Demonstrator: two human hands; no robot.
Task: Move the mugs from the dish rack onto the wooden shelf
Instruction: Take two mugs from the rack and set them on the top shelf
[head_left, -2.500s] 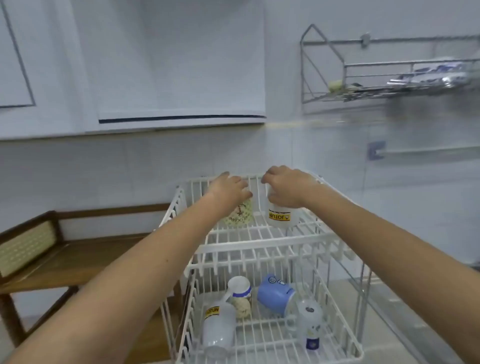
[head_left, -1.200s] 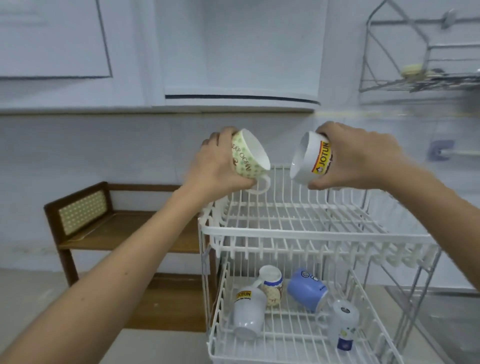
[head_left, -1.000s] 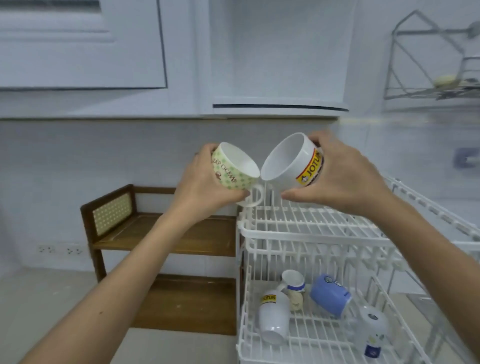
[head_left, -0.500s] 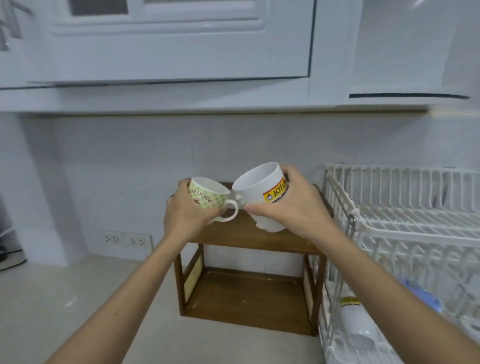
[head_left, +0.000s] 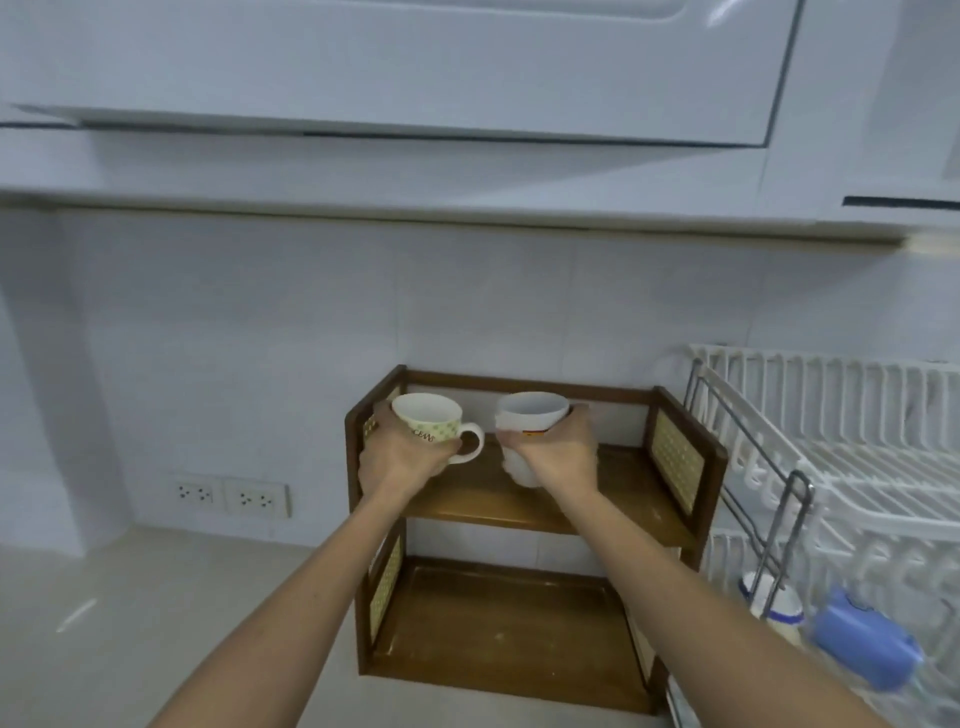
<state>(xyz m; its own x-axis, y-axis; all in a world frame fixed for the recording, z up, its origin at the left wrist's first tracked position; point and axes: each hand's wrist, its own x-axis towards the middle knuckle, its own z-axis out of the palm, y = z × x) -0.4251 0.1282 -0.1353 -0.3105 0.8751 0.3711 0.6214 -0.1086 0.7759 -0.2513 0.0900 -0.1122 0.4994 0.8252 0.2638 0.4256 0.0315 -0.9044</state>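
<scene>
My left hand (head_left: 400, 457) grips a green-patterned mug (head_left: 430, 420), upright, its handle pointing right. My right hand (head_left: 558, 451) grips a white mug (head_left: 527, 423) with a yellow and red label, also upright. Both mugs hover just above the top board of the two-tier wooden shelf (head_left: 623, 499); whether they touch it I cannot tell. The white wire dish rack (head_left: 852, 483) stands to the right. Its lower tier holds a blue mug (head_left: 865, 642) on its side and a white mug with a blue band (head_left: 776, 608).
The shelf's lower board (head_left: 498, 618) is bare wood. Woven side panels (head_left: 675, 457) close the shelf at both ends. Wall cabinets (head_left: 415, 78) hang overhead. Two sockets (head_left: 228, 496) sit on the tiled wall at left, above a pale countertop (head_left: 130, 623).
Both hands lifted the two mugs off the rack's top tier, turned them upright and carried them left to the shelf. They have moved apart and lowered over the top board.
</scene>
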